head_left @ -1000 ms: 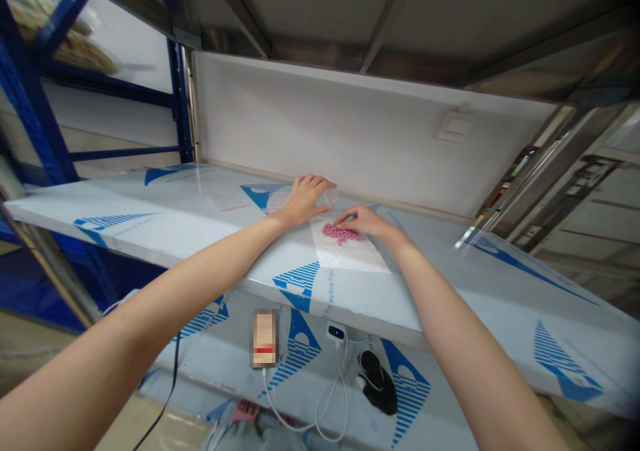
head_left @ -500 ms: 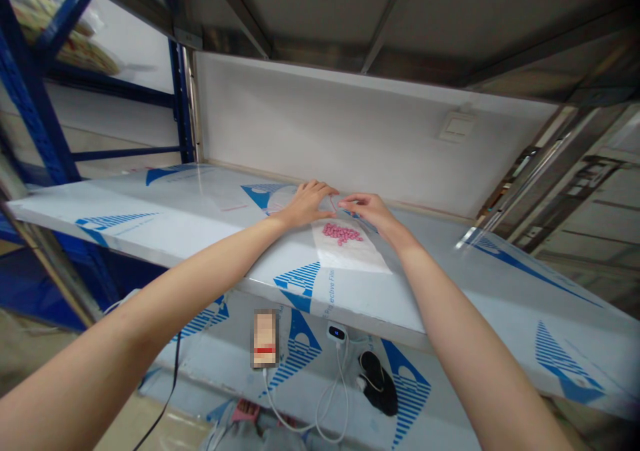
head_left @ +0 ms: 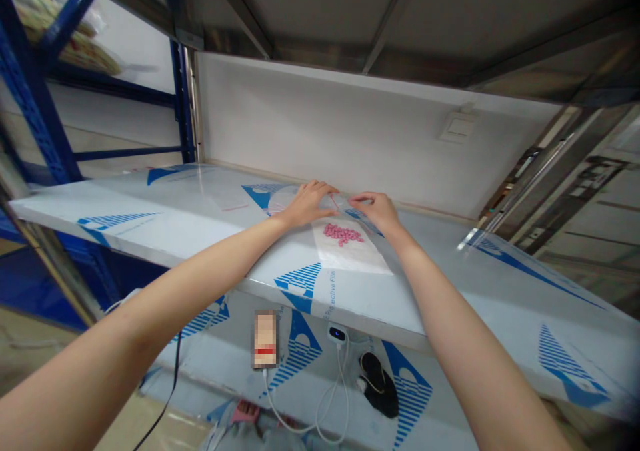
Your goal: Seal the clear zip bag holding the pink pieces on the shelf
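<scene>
A heap of small pink pieces (head_left: 343, 233) lies on a white sheet (head_left: 350, 257) on the film-covered shelf. Just behind the sheet's left side, my left hand (head_left: 310, 203) rests with its fingers spread, beside a clear bag (head_left: 334, 201) with a thin red line. To the right of that bag is my right hand (head_left: 375, 209), thumb and forefinger pinched together at its edge. More clear plastic (head_left: 280, 201) shows to the left of my left hand.
On the lower level are a blurred phone (head_left: 265, 339), a white device (head_left: 337, 333) with cables and a black item (head_left: 379, 384). A flat clear bag (head_left: 233, 204) lies left; a metal shelf (head_left: 310, 17) hangs overhead.
My right hand has moved slightly to the right, away from my left hand. The red line of the clear bag shows more between them. My left hand has barely moved.
</scene>
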A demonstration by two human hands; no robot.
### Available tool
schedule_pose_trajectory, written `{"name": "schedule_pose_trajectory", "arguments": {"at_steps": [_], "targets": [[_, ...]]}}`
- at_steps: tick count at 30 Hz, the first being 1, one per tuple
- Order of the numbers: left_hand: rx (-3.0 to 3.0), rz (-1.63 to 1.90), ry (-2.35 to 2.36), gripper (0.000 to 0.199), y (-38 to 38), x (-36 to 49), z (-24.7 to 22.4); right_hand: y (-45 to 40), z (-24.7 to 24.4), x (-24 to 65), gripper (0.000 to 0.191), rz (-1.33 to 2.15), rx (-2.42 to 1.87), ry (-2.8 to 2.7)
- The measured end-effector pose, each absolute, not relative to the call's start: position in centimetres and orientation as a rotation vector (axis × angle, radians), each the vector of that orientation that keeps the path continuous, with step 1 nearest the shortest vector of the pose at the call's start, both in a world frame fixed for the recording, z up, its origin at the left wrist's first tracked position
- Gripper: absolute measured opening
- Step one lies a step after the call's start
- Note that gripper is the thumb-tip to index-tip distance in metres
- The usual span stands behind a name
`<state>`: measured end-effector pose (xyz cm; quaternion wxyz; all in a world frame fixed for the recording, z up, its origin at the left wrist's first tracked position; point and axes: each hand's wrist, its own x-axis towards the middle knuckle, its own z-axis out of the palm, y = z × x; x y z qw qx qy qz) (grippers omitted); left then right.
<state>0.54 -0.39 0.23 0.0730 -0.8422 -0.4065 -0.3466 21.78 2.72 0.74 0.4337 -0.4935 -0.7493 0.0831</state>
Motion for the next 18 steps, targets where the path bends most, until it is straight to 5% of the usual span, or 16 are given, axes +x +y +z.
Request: {"name": "schedule_pose_trajectory", "arguments": {"at_steps": [18], "targets": [[-2.518,-1.037,-1.195,0.042,0.4,0.3,0.0,2.5,-0.4,21.2,0.005,0.241,-1.422,-2.307]]}}
